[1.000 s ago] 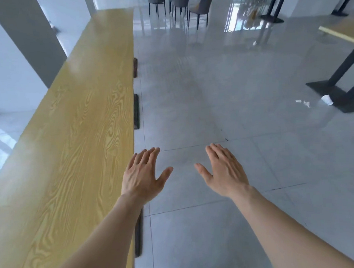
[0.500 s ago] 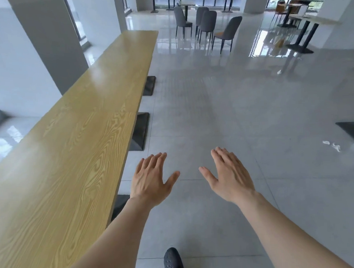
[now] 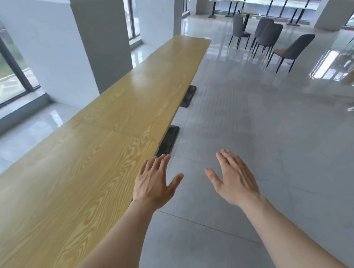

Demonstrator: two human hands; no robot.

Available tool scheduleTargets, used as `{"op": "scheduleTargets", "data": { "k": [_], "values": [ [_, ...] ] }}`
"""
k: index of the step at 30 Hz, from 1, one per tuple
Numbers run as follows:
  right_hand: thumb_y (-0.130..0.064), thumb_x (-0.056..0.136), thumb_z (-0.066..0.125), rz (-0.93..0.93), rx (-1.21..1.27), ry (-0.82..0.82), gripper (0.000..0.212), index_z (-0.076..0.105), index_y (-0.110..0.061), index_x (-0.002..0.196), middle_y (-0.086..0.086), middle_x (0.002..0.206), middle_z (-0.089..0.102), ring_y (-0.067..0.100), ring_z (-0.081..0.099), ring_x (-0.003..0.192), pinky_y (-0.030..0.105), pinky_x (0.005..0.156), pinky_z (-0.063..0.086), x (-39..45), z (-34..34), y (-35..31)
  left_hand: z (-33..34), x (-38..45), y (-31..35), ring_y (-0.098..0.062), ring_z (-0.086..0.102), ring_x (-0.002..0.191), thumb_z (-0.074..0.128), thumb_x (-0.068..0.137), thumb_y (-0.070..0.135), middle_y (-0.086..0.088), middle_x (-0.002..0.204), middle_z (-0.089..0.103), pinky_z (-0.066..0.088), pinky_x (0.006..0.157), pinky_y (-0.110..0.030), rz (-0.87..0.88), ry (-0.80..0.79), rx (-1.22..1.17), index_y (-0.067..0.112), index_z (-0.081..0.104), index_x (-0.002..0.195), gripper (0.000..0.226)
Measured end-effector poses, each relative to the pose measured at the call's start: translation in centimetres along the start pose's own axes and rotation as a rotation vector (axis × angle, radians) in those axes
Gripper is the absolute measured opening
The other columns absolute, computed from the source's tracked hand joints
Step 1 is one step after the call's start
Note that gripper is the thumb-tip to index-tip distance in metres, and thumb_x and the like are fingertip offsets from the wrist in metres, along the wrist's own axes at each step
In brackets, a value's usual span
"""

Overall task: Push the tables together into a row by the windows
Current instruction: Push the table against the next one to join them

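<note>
A long row of yellow wood-grain tables (image 3: 102, 141) runs from the lower left toward the upper middle, joined end to end beside the windows (image 3: 2, 67). Seams between tabletops show across the wood. My left hand (image 3: 154, 182) hovers flat, fingers spread, over the row's right edge and holds nothing. My right hand (image 3: 233, 178) is held out flat over the grey floor to the right of the tables, also empty.
Black table bases (image 3: 170, 138) stick out onto the floor along the row's right side. White pillars (image 3: 65, 49) stand behind the tables. Several grey chairs (image 3: 269, 41) are grouped at the upper right, with more tables far back by the glass wall.
The view has lifted and turned left, bringing the windows and pillars into sight. Both hands stay outstretched and empty in much the same pose; the shoe seen earlier is out of view.
</note>
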State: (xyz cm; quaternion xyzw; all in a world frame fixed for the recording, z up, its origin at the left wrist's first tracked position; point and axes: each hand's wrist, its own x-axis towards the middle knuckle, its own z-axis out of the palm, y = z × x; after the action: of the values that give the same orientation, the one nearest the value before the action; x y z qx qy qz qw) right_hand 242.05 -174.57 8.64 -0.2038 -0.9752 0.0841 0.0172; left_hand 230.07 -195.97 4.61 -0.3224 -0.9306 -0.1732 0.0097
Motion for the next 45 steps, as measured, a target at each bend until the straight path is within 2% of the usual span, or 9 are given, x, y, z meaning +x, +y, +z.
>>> {"op": "scheduleTargets", "data": {
  "k": [4, 10, 19, 23, 33, 38, 45],
  "values": [
    [-0.073, 0.095, 0.015, -0.129, -0.003, -0.066, 0.091, 0.018, -0.013, 0.163, 0.006, 0.172, 0.014, 0.019, 0.009, 0.159, 0.035, 0.129, 0.005, 8.7, 2.1, 1.3, 2.7, 4.8, -1.6, -0.02, 0.03, 0.152, 0.025, 0.096, 0.079, 0.006, 0.163, 0.039, 0.016, 0.127, -0.041, -0.131, 0.01, 0.005, 0.027, 0.029, 0.16, 0.082],
    [-0.078, 0.086, -0.001, -0.389, -0.01, -0.148, 0.104, 0.016, -0.011, 0.164, 0.008, 0.172, 0.014, 0.02, 0.008, 0.159, 0.034, 0.128, 0.002, 22.3, 4.8, 1.7, 6.3, 10.9, -3.8, -0.021, 0.032, 0.152, 0.021, 0.094, 0.08, 0.005, 0.162, 0.04, 0.02, 0.128, -0.043, -0.395, 0.055, 0.017, 0.027, 0.03, 0.159, 0.084],
    [-0.075, 0.092, 0.008, -0.752, -0.026, -0.228, 0.097, 0.022, -0.01, 0.162, 0.008, 0.171, 0.019, 0.021, 0.01, 0.159, 0.036, 0.13, 0.006, 34.5, 11.6, -3.1, 11.6, 15.0, -7.7, -0.021, 0.023, 0.157, 0.026, 0.095, 0.076, 0.004, 0.165, 0.037, 0.011, 0.129, -0.042, -0.723, 0.156, 0.014, 0.026, 0.032, 0.158, 0.081],
    [-0.071, 0.097, 0.018, -0.895, -0.028, -0.231, 0.088, 0.026, -0.01, 0.161, 0.009, 0.171, 0.021, 0.022, 0.012, 0.159, 0.036, 0.13, 0.005, 37.8, 16.5, -6.5, 14.6, 16.5, -11.0, -0.021, 0.018, 0.158, 0.026, 0.096, 0.075, 0.003, 0.167, 0.032, 0.008, 0.13, -0.043, -0.814, 0.18, 0.028, 0.024, 0.031, 0.159, 0.081],
    [-0.058, 0.102, 0.036, -1.16, 0.032, -0.237, 0.076, 0.033, -0.006, 0.158, 0.014, 0.168, 0.026, 0.027, 0.016, 0.158, 0.046, 0.128, 0.018, 41.6, 29.9, -12.1, 22.0, 18.8, -18.5, -0.019, 0.001, 0.16, 0.025, 0.098, 0.072, 0.002, 0.172, 0.016, 0.003, 0.129, -0.047, -1.001, 0.217, 0.073, 0.026, 0.024, 0.162, 0.079],
    [-0.057, 0.101, 0.035, -1.193, 0.104, -0.201, 0.079, 0.028, -0.006, 0.16, 0.015, 0.17, 0.02, 0.027, 0.01, 0.16, 0.046, 0.128, 0.015, 41.9, 31.5, -12.1, 22.2, 18.7, -18.5, -0.017, 0.003, 0.16, 0.032, 0.098, 0.069, 0.004, 0.172, 0.017, 0.005, 0.13, -0.045, -1.022, 0.238, 0.086, 0.029, 0.025, 0.162, 0.075],
    [-0.056, 0.101, 0.035, -1.214, 0.133, -0.174, 0.079, 0.032, -0.003, 0.159, 0.016, 0.169, 0.021, 0.028, 0.012, 0.159, 0.049, 0.126, 0.021, 42.2, 32.1, -12.4, 22.3, 18.8, -18.9, -0.014, 0.004, 0.16, 0.034, 0.097, 0.071, 0.008, 0.171, 0.019, 0.007, 0.13, -0.045, -1.045, 0.227, 0.096, 0.032, 0.026, 0.161, 0.076]
  ]
}}
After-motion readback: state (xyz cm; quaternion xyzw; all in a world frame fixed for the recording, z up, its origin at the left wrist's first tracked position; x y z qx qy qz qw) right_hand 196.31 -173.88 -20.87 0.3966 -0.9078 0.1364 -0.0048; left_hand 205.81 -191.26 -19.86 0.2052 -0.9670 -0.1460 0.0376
